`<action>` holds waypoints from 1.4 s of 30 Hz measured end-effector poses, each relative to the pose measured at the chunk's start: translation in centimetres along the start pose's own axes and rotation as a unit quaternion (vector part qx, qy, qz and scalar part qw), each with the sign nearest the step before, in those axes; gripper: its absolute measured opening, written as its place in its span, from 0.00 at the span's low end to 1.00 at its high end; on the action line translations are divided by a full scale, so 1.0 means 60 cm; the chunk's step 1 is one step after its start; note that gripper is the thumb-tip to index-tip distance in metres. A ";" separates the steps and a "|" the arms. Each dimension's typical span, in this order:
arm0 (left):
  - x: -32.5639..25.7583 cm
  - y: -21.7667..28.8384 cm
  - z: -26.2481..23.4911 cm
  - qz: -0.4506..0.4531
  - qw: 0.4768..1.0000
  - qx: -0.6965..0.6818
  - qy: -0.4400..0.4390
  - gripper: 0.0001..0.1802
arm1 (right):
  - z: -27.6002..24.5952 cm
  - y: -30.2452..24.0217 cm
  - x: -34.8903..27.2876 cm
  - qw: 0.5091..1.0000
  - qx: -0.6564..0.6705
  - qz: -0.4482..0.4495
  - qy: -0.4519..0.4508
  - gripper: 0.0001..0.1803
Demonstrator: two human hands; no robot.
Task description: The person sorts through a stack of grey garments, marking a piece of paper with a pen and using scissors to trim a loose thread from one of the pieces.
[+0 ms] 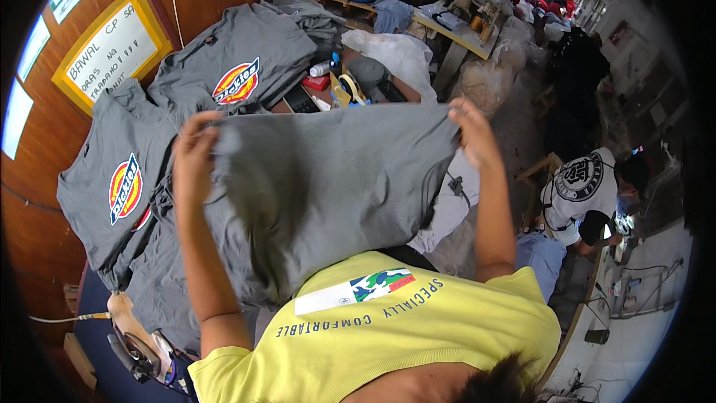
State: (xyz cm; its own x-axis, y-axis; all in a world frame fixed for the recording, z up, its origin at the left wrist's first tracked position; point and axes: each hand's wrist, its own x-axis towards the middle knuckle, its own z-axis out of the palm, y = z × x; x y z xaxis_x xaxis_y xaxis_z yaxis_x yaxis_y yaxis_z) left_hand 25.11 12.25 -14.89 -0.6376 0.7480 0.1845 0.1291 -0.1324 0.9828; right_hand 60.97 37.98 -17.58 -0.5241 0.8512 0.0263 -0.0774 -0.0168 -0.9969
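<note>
Stretched between my two hands is a grey T-shirt [335, 172], its plain side showing and its upper edge pulled nearly straight. My left hand [195, 148] grips the upper left corner, fingers curled over the cloth. At the upper right corner, my right hand [471, 128] pinches the fabric. The lower part of the shirt hangs against my yellow top. To the left lie more grey T-shirts, one with a round red and yellow print [125, 188] and another printed shirt [246, 52] behind it.
An iron [134, 354] stands at the lower left. Beyond the held shirt are a tape roll [349, 89], a red box [316, 83] and clear plastic bags [395, 56]. A framed whiteboard [112, 48] leans at the left wall. Other people sit at the back and far right.
</note>
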 end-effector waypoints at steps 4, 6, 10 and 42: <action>-0.076 -0.004 0.215 0.094 0.968 0.090 -0.212 0.17 | 0.126 0.004 -0.105 0.996 -0.010 0.003 -0.086 0.07; -0.107 0.002 0.284 0.199 0.938 0.144 -0.243 0.22 | 0.144 0.015 -0.137 0.993 -0.018 -0.027 -0.110 0.08; -0.131 -0.013 0.339 0.264 0.915 0.185 -0.243 0.23 | 0.116 0.025 -0.173 0.986 0.146 0.020 -0.076 0.14; -0.218 -0.274 0.054 -0.145 0.938 0.229 0.216 0.15 | 0.223 -0.059 0.723 0.644 -0.632 -0.431 0.026 0.19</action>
State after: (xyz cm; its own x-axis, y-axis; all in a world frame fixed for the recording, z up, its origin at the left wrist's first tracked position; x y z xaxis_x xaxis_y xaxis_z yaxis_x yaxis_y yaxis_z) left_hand 33.79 6.74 -33.47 -0.9317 0.3631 -0.0050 0.1524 0.4034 0.9022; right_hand 27.13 67.96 -11.93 -0.7168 0.2762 0.6403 0.4490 0.8853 0.1207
